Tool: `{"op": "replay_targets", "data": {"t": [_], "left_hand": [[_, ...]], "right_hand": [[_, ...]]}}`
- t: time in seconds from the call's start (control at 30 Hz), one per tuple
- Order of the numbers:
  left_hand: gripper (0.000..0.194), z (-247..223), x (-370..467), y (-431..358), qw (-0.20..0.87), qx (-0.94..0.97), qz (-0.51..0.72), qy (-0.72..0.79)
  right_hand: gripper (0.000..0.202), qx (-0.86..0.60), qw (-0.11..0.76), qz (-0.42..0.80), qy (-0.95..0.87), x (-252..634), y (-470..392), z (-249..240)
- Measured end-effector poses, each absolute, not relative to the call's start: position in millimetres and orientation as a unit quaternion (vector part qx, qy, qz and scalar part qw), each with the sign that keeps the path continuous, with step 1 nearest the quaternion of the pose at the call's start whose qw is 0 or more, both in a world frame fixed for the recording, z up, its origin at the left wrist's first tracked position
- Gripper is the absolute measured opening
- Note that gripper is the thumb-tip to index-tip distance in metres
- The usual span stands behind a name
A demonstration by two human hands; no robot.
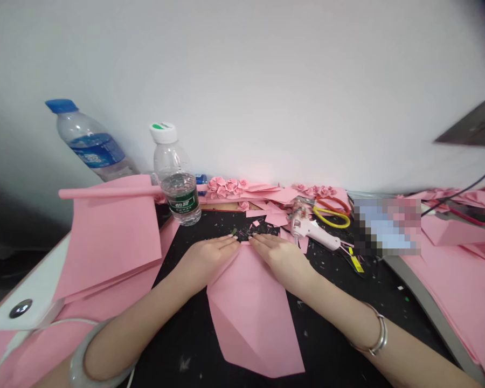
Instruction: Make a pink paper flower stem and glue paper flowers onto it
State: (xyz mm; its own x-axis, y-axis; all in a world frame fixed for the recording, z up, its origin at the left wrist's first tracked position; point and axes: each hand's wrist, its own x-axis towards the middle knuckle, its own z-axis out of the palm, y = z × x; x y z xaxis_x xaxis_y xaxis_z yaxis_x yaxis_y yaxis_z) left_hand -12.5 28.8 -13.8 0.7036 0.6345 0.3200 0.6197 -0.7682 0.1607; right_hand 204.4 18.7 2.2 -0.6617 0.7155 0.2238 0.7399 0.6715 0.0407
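Note:
A sheet of pink paper [253, 307] lies on the black work surface, its near part bent up along a diagonal crease. My left hand [214, 257] is at the left of its narrow far end, fingers held together on the edge. Opposite it, my right hand [281, 258] grips the same end from the right, fingertips close to those of the left. Both thumbs are mostly hidden. Just beyond my right hand lies a white hot glue gun [313, 233], with scissors [333, 215] with yellow and red handles behind it.
A clear water bottle [180, 183] stands beyond my left hand; a blue-capped bottle [91, 143] leans at the wall. Pink sheets [113, 242] are stacked left, more pink paper [456, 291] right. Paper roses [228, 186] line the back. Scraps and a cable [464, 188] are around.

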Motion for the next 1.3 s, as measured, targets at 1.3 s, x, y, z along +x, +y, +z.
{"op": "replay_targets", "data": {"t": [1.3], "left_hand": [[0.048, -24.0, -3.1, -1.8, -0.037, 0.917, 0.037, 0.394]], "right_hand": [[0.058, -0.432, 0.027, 0.022, -0.901, 205.1, -2.1, -3.5]]}}
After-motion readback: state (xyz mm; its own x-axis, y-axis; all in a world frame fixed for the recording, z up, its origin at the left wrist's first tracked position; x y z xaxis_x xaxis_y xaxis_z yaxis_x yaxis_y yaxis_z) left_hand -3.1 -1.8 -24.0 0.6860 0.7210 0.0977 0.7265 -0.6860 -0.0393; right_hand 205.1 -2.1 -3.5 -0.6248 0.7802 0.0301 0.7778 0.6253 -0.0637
